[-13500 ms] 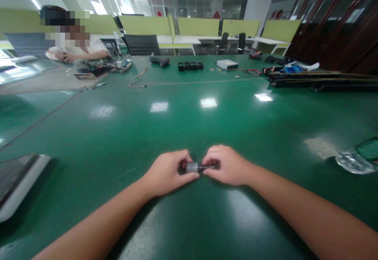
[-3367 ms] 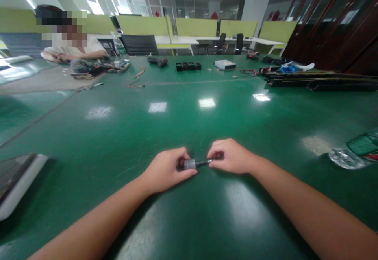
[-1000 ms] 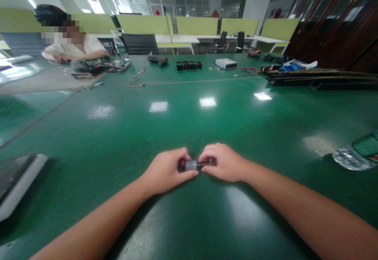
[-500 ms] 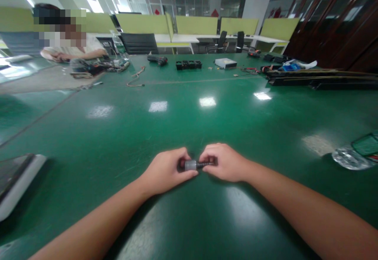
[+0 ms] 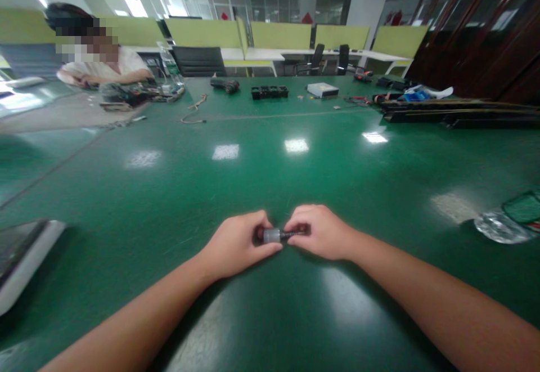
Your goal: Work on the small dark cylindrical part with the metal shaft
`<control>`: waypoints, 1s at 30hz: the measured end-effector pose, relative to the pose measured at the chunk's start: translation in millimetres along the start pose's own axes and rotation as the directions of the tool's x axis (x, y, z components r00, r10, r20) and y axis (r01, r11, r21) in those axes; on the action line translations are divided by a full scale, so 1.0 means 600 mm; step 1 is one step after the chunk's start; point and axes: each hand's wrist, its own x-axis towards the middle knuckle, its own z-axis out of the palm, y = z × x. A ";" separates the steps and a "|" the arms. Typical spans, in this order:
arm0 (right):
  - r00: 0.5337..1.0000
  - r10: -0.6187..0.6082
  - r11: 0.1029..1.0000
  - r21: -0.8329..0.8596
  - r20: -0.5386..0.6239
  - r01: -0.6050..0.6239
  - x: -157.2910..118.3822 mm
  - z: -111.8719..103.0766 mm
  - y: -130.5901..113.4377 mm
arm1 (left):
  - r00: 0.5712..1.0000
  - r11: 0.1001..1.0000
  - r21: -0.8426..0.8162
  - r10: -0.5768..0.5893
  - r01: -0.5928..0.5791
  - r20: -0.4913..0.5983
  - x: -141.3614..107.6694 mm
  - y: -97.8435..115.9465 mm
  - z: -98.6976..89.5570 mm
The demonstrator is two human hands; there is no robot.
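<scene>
basically, a small grey cylinder lies lengthwise from left to right, low over the middle of the green bench, with a dark, ridged shaft running from its right end. whether the two are one piece i cannot tell, nor whether they touch the surface. the left hand has its grip curled closed about the cylinder, thumb on the near side, fingers on the far side. the right hand pinches the shaft, its grip nearly closed, the fingertips just beside the cylinder's end. farther out, a pale-edged device sits at the left, partly cut off, and a clear bottle lies on its side at the right. along the far side are a cable, a dark tool, a black block, a silver box and long black rails. at the far left a person in a white top sits behind a heap of parts.
</scene>
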 end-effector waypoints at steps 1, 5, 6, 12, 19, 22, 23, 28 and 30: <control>1.000 0.005 1.000 0.008 0.003 -0.005 0.000 -0.001 0.000 | 1.000 1.000 0.000 0.000 0.000 0.001 0.000 0.000 0.000; 1.000 0.023 1.000 0.021 0.018 -0.023 -0.002 -0.003 0.000 | 1.000 1.000 0.002 -0.003 0.003 0.004 0.000 0.001 -0.001; 0.999 0.027 0.999 0.021 0.021 -0.027 -0.002 -0.004 0.000 | 1.000 1.000 0.001 -0.003 0.003 0.004 0.000 0.001 -0.001; 0.999 0.033 0.999 -0.007 0.029 -0.033 -0.004 -0.009 -0.001 | 1.000 1.000 -0.004 0.004 -0.004 0.002 0.000 -0.001 0.000; 0.998 0.044 0.998 -0.037 0.045 -0.042 -0.006 -0.014 -0.001 | 1.000 1.000 -0.009 0.006 -0.006 0.010 0.000 0.001 -0.003; 0.997 0.061 0.998 -0.026 0.053 -0.060 -0.007 -0.018 0.002 | 1.000 1.000 -0.009 0.008 -0.007 0.021 0.000 0.002 -0.005; 0.997 0.059 0.998 -0.032 0.054 -0.058 -0.008 -0.019 0.003 | 1.000 1.000 -0.009 0.007 -0.007 0.022 0.000 0.002 -0.005; 0.999 0.021 0.996 -0.082 0.050 -0.017 -0.010 -0.024 0.009 | 1.000 1.000 -0.011 0.007 -0.006 0.022 0.000 0.001 -0.004; 0.998 0.017 0.997 -0.081 0.055 -0.012 -0.010 -0.026 0.011 | 1.000 1.000 -0.007 0.010 -0.010 0.017 -0.001 0.000 -0.003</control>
